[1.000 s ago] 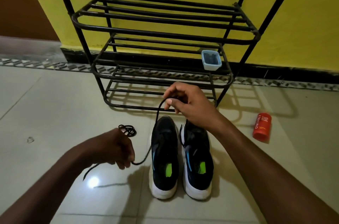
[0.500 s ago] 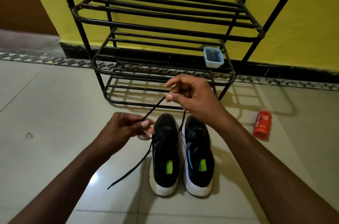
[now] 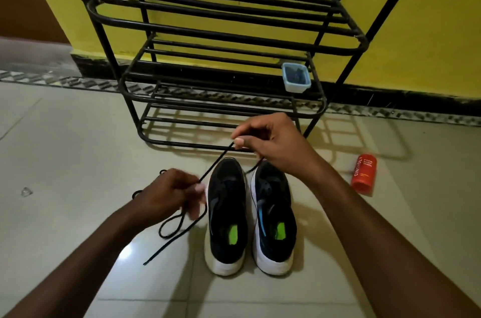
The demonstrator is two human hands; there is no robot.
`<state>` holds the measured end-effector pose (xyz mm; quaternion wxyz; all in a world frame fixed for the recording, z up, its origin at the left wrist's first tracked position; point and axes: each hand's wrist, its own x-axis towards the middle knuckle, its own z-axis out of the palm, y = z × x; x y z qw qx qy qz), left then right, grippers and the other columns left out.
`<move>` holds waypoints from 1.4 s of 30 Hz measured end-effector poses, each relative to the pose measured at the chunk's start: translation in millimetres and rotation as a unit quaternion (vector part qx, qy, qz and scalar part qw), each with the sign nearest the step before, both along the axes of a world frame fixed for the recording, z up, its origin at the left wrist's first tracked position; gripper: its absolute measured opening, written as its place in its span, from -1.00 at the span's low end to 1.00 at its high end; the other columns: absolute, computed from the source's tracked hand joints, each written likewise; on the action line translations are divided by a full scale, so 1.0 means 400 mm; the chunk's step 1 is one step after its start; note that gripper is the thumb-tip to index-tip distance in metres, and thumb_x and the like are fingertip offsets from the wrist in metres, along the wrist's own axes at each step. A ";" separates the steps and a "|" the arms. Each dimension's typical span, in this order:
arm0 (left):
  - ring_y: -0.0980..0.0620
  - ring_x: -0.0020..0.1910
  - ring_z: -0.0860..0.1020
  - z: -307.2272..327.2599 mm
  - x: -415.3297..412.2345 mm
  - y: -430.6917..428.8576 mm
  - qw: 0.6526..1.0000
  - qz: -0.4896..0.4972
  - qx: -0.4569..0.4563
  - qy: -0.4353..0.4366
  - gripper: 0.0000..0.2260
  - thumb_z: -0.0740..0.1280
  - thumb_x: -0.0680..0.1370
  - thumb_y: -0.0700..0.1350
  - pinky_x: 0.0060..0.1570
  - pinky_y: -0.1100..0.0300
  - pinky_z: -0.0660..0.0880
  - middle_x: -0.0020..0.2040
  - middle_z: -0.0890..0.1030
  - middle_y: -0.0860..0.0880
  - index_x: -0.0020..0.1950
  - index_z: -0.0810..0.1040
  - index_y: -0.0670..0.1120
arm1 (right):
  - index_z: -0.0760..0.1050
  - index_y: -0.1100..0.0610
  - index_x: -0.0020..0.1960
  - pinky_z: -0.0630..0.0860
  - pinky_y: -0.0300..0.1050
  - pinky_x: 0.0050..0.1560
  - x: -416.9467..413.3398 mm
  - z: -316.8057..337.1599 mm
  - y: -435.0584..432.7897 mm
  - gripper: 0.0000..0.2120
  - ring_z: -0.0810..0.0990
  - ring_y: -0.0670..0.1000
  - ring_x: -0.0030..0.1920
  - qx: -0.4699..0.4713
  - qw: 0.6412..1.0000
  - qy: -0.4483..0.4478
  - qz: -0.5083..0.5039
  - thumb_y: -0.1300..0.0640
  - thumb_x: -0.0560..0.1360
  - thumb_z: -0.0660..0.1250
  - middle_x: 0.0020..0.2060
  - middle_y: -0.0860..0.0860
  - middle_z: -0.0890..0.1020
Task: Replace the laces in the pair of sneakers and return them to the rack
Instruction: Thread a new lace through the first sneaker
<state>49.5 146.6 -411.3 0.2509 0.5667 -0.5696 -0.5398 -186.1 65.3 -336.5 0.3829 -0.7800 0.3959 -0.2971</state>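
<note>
Two black sneakers with white soles stand side by side on the floor, the left sneaker (image 3: 227, 216) and the right sneaker (image 3: 275, 216), heels toward me. A black lace (image 3: 216, 165) is stretched between my hands above the shoes' toes. My right hand (image 3: 270, 143) pinches its upper end. My left hand (image 3: 171, 191) grips it lower down, just left of the left sneaker; below that hand the lace forms a loop and trails on the tiles. A second coiled black lace (image 3: 135, 194) peeks out behind my left hand. The black metal rack (image 3: 223, 39) stands behind the shoes.
A small blue tub (image 3: 296, 77) sits on the rack's lower right shelf. An orange bottle (image 3: 364, 173) lies on the tiles right of the shoes. A yellow wall backs the rack. A small clear scrap (image 3: 26, 191) lies at far left.
My left hand slid up the lace toward the shoes and now gathers it, so a loop hangs below it. My right hand stayed above the toes, still pinching the lace end.
</note>
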 end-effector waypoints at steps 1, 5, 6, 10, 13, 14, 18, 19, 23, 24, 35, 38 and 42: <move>-0.19 -0.18 0.69 -0.016 0.020 0.002 0.996 -0.037 0.030 -0.080 -0.80 0.29 0.66 -0.19 -0.16 0.12 0.58 -0.23 0.71 -0.21 -0.09 0.62 -0.26 | 0.71 0.17 0.00 0.52 -0.26 -0.24 -0.012 -0.002 -0.004 -0.92 0.64 -0.17 -0.27 0.000 1.000 0.008 -0.005 0.23 0.53 0.45 -0.21 -0.03 0.72; 0.09 0.18 0.61 -0.020 0.016 -0.018 0.960 -0.071 -0.056 -0.265 -0.69 0.51 0.49 0.07 0.16 0.09 0.56 0.20 0.62 0.14 0.21 0.62 0.06 | 0.72 0.16 0.00 0.51 -0.25 -0.28 -0.017 -0.024 0.003 -0.91 0.60 -0.20 -0.31 0.015 0.999 0.026 0.011 0.25 0.53 0.46 -0.22 -0.09 0.71; 0.16 0.19 0.61 0.003 -0.009 -0.024 0.981 -0.044 -0.080 -0.169 -0.61 0.54 0.45 0.09 0.16 0.10 0.57 0.21 0.62 0.18 0.26 0.59 0.12 | 0.71 0.16 0.02 0.49 -0.30 -0.27 -0.012 -0.030 0.008 -0.90 0.60 -0.21 -0.30 0.019 0.999 0.024 0.019 0.25 0.53 0.46 -0.21 -0.10 0.70; -0.09 -0.07 0.71 0.062 -0.105 -0.042 0.992 0.004 -0.104 0.073 -0.87 0.43 0.57 -0.17 0.02 0.00 0.65 -0.08 0.71 -0.13 0.11 0.63 -0.13 | 0.67 0.17 0.08 0.51 -0.27 -0.25 -0.018 -0.034 0.005 -0.86 0.64 -0.19 -0.28 0.030 1.000 -0.005 0.001 0.27 0.52 0.47 -0.24 -0.05 0.69; -0.04 -0.33 0.68 0.039 -0.086 -0.043 0.988 0.019 -0.142 -0.054 -0.80 0.35 0.64 -0.14 -0.08 -0.12 0.64 -0.31 0.69 -0.09 -0.16 0.62 -0.15 | 0.67 0.21 0.06 0.56 -0.17 -0.28 -0.055 -0.028 -0.014 -0.90 0.64 -0.15 -0.29 0.024 0.999 -0.010 -0.031 0.27 0.55 0.43 -0.22 0.03 0.71; -0.02 -0.35 0.68 0.031 -0.067 -0.042 0.989 0.009 -0.117 -0.095 -0.79 0.35 0.64 -0.13 -0.09 -0.09 0.64 -0.32 0.69 -0.06 -0.18 0.63 -0.14 | 0.67 0.21 0.04 0.58 -0.14 -0.28 -0.068 -0.029 -0.020 -0.91 0.63 -0.14 -0.29 0.019 0.999 -0.008 -0.042 0.28 0.56 0.42 -0.22 0.04 0.71; 0.02 -0.27 0.71 -0.003 -0.027 -0.030 0.979 -0.077 -0.010 -0.187 -0.82 0.35 0.62 -0.20 0.02 -0.10 0.63 -0.28 0.73 -0.02 -0.15 0.68 -0.17 | 0.68 0.23 0.00 0.56 -0.17 -0.27 -0.076 -0.043 -0.014 -0.90 0.62 -0.17 -0.30 0.034 0.999 0.012 -0.040 0.30 0.58 0.37 -0.24 0.06 0.71; 0.06 -0.20 0.71 -0.008 -0.029 -0.031 0.980 -0.069 -0.014 -0.187 -0.87 0.38 0.60 -0.18 0.06 -0.09 0.62 -0.23 0.74 0.00 -0.10 0.70 -0.13 | 0.67 0.23 -0.01 0.55 -0.18 -0.26 -0.068 -0.049 -0.007 -0.89 0.63 -0.17 -0.30 0.041 0.999 0.014 -0.029 0.31 0.58 0.37 -0.23 0.06 0.71; 0.05 0.04 0.70 0.016 -0.098 -0.035 0.998 0.036 -0.051 0.020 -0.70 0.52 0.49 -0.13 0.09 0.05 0.64 0.02 0.73 -0.03 0.21 0.63 -0.03 | 0.70 0.10 -0.06 0.53 -0.17 -0.11 -0.030 -0.069 0.015 -0.90 0.62 -0.11 -0.16 0.016 0.999 0.032 0.004 0.25 0.55 0.41 -0.19 -0.07 0.66; 0.01 0.01 0.71 0.025 -0.122 -0.035 0.993 0.066 -0.055 0.078 -0.71 0.51 0.50 -0.17 0.03 0.09 0.64 -0.01 0.73 -0.07 0.21 0.61 -0.07 | 0.71 0.06 -0.06 0.51 -0.17 -0.07 -0.026 -0.076 0.018 -0.89 0.60 -0.11 -0.11 0.003 0.999 0.036 -0.004 0.23 0.53 0.44 -0.19 -0.10 0.61; -0.10 -0.26 0.64 -0.081 -0.145 -0.066 0.970 0.205 -0.101 0.088 -0.93 0.41 0.59 -0.20 -0.25 0.03 0.59 -0.23 0.67 -0.13 -0.09 0.62 -0.16 | 0.59 0.03 0.05 0.66 0.05 -0.04 -0.038 -0.187 0.032 -0.84 0.67 -0.05 -0.14 0.062 0.976 0.050 -0.201 0.23 0.56 0.29 -0.19 -0.06 0.66; 0.00 -0.32 0.64 -0.129 -0.140 -0.080 0.968 0.229 -0.079 0.064 -0.94 0.45 0.52 -0.34 -0.29 0.22 0.55 -0.31 0.66 -0.16 -0.15 0.63 -0.27 | 0.60 0.02 0.10 0.59 -0.14 -0.03 -0.018 -0.244 0.054 -0.76 0.67 -0.06 -0.11 0.150 0.964 0.131 -0.179 0.18 0.44 0.43 -0.14 -0.04 0.68; 0.02 -0.32 0.65 -0.184 -0.149 -0.102 0.973 0.225 -0.051 0.032 -0.93 0.48 0.48 -0.36 -0.29 0.24 0.56 -0.32 0.66 -0.12 -0.16 0.63 -0.23 | 0.56 0.07 0.30 0.61 -0.17 0.07 0.010 -0.276 0.085 -0.43 0.64 -0.04 0.07 0.212 0.953 0.183 -0.114 0.04 0.32 0.56 0.09 0.00 0.66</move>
